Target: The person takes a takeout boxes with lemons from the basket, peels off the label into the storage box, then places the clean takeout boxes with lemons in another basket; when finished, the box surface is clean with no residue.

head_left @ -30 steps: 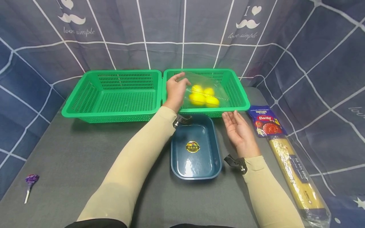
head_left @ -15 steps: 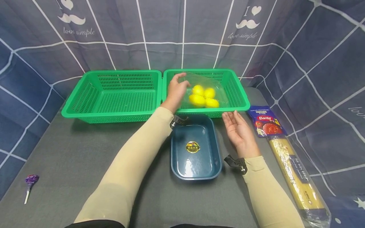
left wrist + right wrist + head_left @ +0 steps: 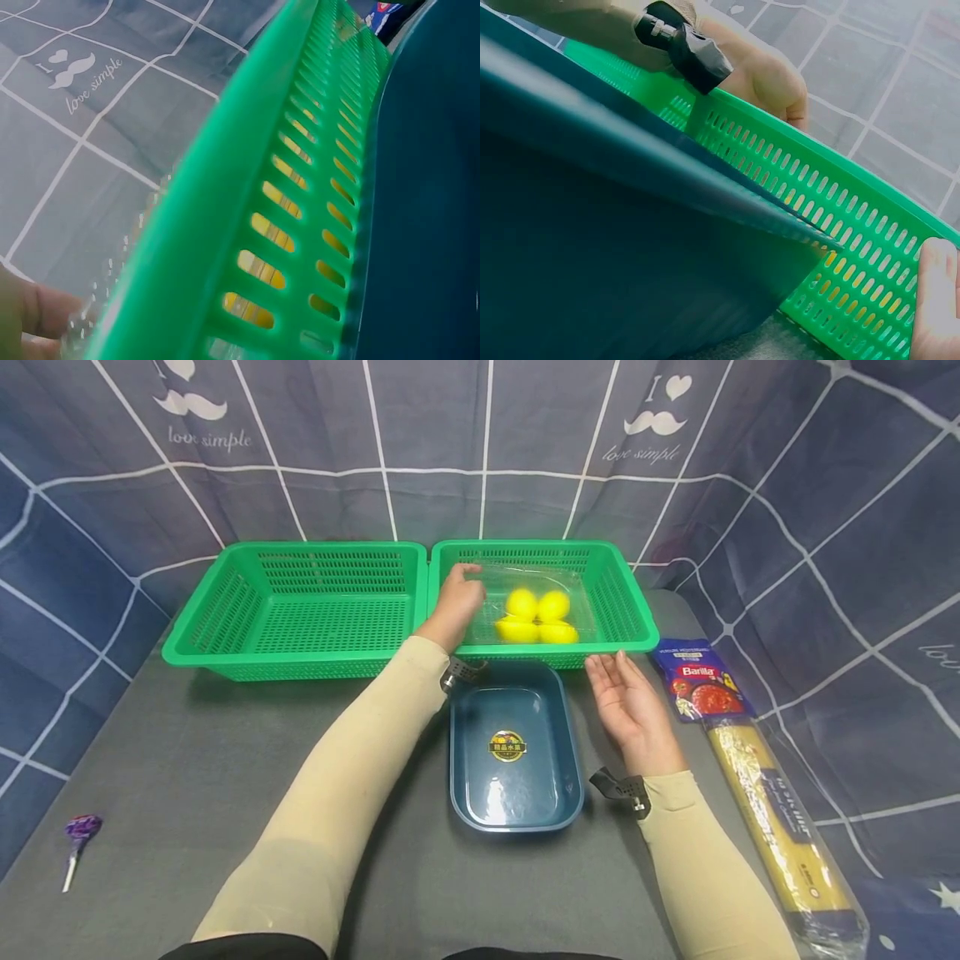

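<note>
A clear plastic box (image 3: 581, 589) with several yellow lemons (image 3: 553, 605) lies in the right green basket (image 3: 637, 618). Its left edge is pinched by my left hand (image 3: 456, 606), which reaches over the basket's front rim; the fingertips partly hide the contact. In the left wrist view, fingers (image 3: 52, 311) meet the box's beaded clear edge (image 3: 94, 300). My right hand (image 3: 628, 710) lies palm up with straight fingers just before the right basket's front wall. Between the forearms stands a dark blue tray (image 3: 517, 793) with a gold sticker.
A second green basket (image 3: 337, 622) adjoins on the left. To the right lie a blue Barilla pouch (image 3: 697, 681) and a long pack of spaghetti (image 3: 780, 827). A purple-wrapped lollipop (image 3: 78, 839) rests at the far left. A checked curtain (image 3: 322, 435) hangs behind the baskets.
My left hand has come down slightly and a little leftward. The clear plastic, tilted earlier, now lies flatter and lower in the right basket. My right hand has stayed put.
</note>
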### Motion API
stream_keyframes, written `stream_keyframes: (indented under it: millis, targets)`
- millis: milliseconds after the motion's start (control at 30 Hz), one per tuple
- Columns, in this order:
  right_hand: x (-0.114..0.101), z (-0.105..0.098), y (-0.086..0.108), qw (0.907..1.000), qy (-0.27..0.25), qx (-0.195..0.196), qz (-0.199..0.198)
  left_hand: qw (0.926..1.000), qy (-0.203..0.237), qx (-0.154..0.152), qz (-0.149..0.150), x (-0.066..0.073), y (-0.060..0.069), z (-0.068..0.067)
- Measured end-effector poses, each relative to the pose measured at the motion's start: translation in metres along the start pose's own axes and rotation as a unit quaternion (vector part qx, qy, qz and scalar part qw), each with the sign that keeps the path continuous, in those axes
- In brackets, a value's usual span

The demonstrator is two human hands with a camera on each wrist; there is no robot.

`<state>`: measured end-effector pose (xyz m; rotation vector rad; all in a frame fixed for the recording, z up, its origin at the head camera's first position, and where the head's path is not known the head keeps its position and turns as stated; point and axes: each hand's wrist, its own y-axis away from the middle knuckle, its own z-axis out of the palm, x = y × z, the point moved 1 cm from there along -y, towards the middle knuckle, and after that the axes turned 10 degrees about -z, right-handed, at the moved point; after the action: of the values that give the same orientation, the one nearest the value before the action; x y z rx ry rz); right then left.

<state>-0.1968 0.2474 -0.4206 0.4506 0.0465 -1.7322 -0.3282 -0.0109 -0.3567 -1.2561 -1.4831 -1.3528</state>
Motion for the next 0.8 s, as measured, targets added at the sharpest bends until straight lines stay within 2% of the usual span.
stream_keyframes:
  millis: [400,467,567,667,800]
  targets:
    - [0.001,0.0,0.0,1.0,0.003,-0.006,0.001,0.999,-0.04,0.0,-0.022,-0.003,-0.004,0.001]
    - [0.001,0.0,-0.001,1.0,0.004,-0.005,0.002,0.9986,-0.05,0.007,-0.018,-0.002,-0.002,0.002]
    - [0.001,-0.001,-0.002,1.0,0.006,-0.004,0.004,0.9961,-0.083,0.027,0.009,0.004,0.005,0.002]
    - [0.0,-0.001,-0.002,1.0,0.006,-0.004,0.004,0.9894,-0.121,0.047,0.065,0.012,0.017,0.0]
    - [0.0,-0.001,-0.002,1.0,0.006,-0.003,0.002,0.9812,-0.138,0.043,0.128,0.023,0.037,-0.014]
